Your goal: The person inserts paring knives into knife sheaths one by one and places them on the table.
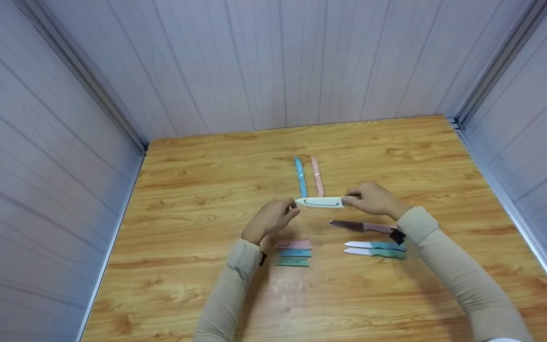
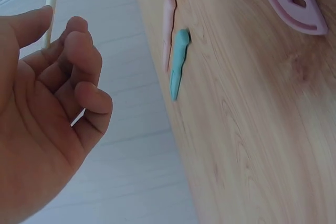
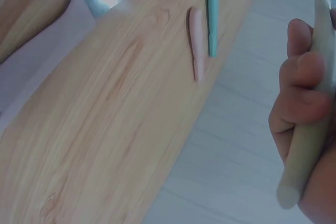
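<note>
My right hand (image 1: 373,198) grips the cream handle (image 3: 307,135) of a knife. A white slotted sheath (image 1: 322,203) extends level from that hand toward the left, over the table; the blade is not visible in the head view. At the sheath's tip, my left hand (image 1: 271,219) pinches it between thumb and index finger, the other fingers loosely curled. Below the right hand lies a knife with a mauve handle (image 1: 373,227) and a bare, shiny blade. Near the left hand are a pink sheath (image 1: 293,244), a blue sheath (image 1: 295,253) and a green sheath (image 1: 293,262), stacked in a column.
Behind the hands, a blue knife (image 1: 300,176) and a pink knife (image 1: 317,175) lie side by side. At front right, a blue-handled knife (image 1: 380,245) lies alongside a green-handled knife (image 1: 381,253). Pale panel walls (image 1: 273,66) enclose the wooden table (image 1: 183,190) at the back and sides.
</note>
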A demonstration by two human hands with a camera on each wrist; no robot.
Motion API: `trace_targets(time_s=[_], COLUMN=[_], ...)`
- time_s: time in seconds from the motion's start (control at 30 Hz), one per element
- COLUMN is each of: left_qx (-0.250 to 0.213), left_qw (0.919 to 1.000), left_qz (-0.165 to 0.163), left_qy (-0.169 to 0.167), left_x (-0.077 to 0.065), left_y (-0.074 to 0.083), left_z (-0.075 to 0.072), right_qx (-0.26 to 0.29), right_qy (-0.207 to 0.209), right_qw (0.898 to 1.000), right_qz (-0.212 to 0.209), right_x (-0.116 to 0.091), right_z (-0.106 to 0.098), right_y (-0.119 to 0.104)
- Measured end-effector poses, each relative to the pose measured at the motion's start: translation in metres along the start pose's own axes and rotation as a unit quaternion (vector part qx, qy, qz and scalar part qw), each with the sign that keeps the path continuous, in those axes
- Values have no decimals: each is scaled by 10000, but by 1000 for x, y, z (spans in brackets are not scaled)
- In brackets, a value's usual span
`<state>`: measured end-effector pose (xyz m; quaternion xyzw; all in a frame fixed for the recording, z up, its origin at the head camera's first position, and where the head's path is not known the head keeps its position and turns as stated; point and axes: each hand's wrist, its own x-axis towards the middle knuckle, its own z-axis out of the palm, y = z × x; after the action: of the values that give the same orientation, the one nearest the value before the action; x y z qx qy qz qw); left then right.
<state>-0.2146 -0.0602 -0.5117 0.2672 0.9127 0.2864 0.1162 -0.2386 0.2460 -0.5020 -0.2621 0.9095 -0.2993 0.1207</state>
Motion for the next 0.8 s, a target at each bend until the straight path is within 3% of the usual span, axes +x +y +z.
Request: trace_targets(time_s=[0.17, 0.37, 0.63, 0.8], left_qx=[136, 382, 516, 493], left_qw=[9998, 9986, 9970, 9965], left_qz=[-48, -93, -138, -159], left_qy=[-128, -357, -567, -657], left_x=[-4, -9, -14, -15], left_y=[-5, -12, -18, -17], left_z=[0, 5, 15, 17], right_qx=[196, -121, -478, -255], right_qy=[221, 446, 439, 491], right_qw=[9983, 9944, 9894, 9842], right_qz=[493, 949, 1296, 1682], right_x=[0, 5, 16, 25], right_z=[-5, -5, 4, 12], right_y=[8, 19, 31, 35])
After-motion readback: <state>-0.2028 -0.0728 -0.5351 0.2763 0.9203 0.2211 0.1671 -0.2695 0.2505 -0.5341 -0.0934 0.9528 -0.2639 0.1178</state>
